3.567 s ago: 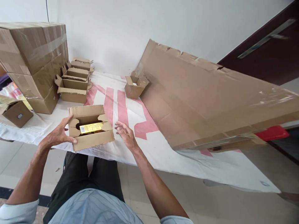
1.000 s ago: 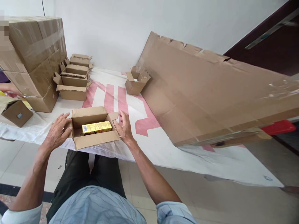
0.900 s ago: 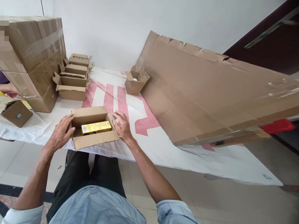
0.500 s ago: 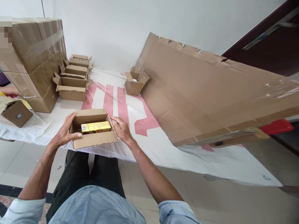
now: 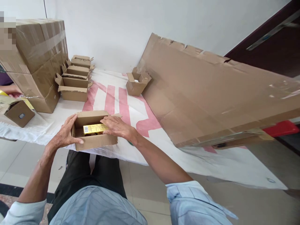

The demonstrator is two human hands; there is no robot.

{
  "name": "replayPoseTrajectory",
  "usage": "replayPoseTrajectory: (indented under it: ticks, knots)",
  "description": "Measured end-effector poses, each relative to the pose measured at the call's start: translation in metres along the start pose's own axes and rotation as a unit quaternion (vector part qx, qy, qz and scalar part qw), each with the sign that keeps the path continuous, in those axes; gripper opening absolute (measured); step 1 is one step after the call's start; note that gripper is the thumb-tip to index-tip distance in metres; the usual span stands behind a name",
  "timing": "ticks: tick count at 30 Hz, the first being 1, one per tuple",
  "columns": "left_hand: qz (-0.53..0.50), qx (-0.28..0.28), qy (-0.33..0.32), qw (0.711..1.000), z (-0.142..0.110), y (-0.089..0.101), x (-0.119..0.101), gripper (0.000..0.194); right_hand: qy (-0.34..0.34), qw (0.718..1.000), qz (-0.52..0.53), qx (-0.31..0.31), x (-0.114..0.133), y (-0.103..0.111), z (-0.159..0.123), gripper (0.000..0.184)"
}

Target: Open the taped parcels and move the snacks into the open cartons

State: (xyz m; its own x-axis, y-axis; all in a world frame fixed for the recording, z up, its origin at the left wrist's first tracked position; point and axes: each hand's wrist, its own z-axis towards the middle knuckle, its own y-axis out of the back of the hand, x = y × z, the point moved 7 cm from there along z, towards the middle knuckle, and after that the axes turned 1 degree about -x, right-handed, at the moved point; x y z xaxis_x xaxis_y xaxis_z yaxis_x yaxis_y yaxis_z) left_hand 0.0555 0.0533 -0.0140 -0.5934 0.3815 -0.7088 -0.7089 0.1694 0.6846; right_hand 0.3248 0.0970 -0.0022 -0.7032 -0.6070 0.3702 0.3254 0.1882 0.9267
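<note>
An open cardboard box (image 5: 93, 143) rests at the table's front edge in front of me, long side towards me. My left hand (image 5: 67, 132) grips its left end, thumb on the near wall and fingers along the outer side. Inside lies a yellow printed carton (image 5: 92, 129) with a barcode at its left end. My right hand (image 5: 114, 126) reaches over the box's right end, its fingers closed over the right part of the yellow carton. The fingertips and that end of the carton are partly hidden.
Several open cardboard boxes (image 5: 73, 93) stand in a row beside a tall stack of taped cartons (image 5: 44, 78) at left. Another person's hand (image 5: 12, 90) is near a box (image 5: 21, 115) there. A small open box (image 5: 134, 89) and a large cardboard sheet (image 5: 199, 93) are on the right.
My right hand has moved from the box's right outer side up and over its rim onto the yellow carton. My left hand keeps its hold on the box.
</note>
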Motion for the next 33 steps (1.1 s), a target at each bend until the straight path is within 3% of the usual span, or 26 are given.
replayPoseTrajectory:
  ticks: [4,10,15,22,25,30,33]
  knots:
    - [0.005,-0.002,0.01,1.0,0.002,0.0,0.003,0.146,-0.002,0.999,-0.021,0.034,-0.002,-0.001,0.011,0.015]
    - [-0.006,-0.002,0.012,1.0,0.002,-0.001,0.005,0.15,-0.06,0.988,0.142,-0.011,-0.008,0.018,0.008,0.035]
    - [0.007,-0.008,0.009,1.0,0.002,0.001,0.006,0.147,-0.067,0.952,0.294,-0.06,-0.016,0.023,0.002,0.043]
    - [0.065,-0.029,0.021,0.997,0.003,0.009,0.004,0.122,-0.028,0.887,0.441,-0.134,-0.025,0.024,0.004,0.062]
    - [0.078,-0.058,0.015,0.995,0.005,0.018,-0.003,0.113,-0.028,0.872,0.464,-0.157,-0.025,0.028,0.006,0.065]
    - [0.042,-0.161,0.01,0.986,0.013,0.048,-0.018,0.103,-0.014,0.867,0.478,-0.141,-0.017,0.042,0.017,0.064]
    - [-0.028,-0.156,-0.007,0.987,0.028,0.059,-0.034,0.103,0.006,0.874,0.467,-0.134,-0.007,0.055,0.031,0.068]
